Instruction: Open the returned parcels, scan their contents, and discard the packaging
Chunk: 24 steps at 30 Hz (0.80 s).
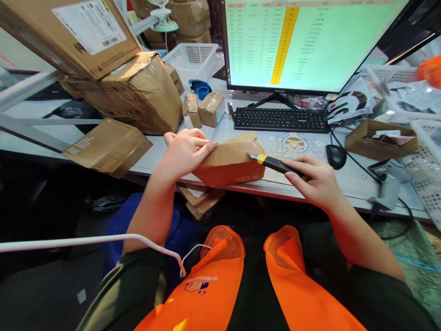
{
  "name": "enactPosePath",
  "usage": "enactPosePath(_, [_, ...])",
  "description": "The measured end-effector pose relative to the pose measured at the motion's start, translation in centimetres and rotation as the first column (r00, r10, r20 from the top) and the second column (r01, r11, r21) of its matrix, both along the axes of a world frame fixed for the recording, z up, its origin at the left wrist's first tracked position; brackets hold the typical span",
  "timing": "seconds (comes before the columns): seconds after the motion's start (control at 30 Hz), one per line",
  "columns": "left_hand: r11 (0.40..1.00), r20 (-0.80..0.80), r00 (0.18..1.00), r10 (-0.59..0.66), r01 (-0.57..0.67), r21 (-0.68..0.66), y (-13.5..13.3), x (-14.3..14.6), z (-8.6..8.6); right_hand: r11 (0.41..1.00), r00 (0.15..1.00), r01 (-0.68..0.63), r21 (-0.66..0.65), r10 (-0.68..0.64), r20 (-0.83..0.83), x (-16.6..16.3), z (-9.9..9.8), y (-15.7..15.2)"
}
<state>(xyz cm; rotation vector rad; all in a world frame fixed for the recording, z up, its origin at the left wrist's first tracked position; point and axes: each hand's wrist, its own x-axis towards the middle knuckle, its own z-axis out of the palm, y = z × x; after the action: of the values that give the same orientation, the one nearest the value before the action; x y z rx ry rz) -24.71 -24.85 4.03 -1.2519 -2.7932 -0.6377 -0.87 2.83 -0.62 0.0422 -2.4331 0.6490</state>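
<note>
A small brown cardboard parcel (231,161) lies at the desk's front edge. My left hand (184,149) rests on its top left side, fingers curled over it and holding it down. My right hand (315,179) grips a black and yellow utility knife (272,162), whose tip touches the parcel's right end near the top seam. Both forearms reach forward over my orange vest.
Behind stand a black keyboard (280,119), a large monitor (310,41) with a spreadsheet, a mouse (336,156), and a barcode scanner (389,184) at right. Several cardboard boxes (138,92) pile up at left, two small boxes (206,109) beyond. White baskets (425,170) and an open box (379,140) sit right.
</note>
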Motion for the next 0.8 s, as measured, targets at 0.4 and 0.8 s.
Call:
enactPosePath(0.4, [0.866, 0.467, 0.86, -0.205, 0.382, -0.324, 2.9, -4.9, 2.1, 0.99, 0.996, -0.03, 0.138, 0.018, 0.086, -0.6, 3.2, -1.2])
enactPosePath(0.8, [0.912, 0.291, 0.922, -0.256, 0.33, -0.245, 1.6, -2.5, 1.3, 0.945, 0.985, -0.009, 0.327, -0.048, 0.165, -0.4, 5.9, -4.3])
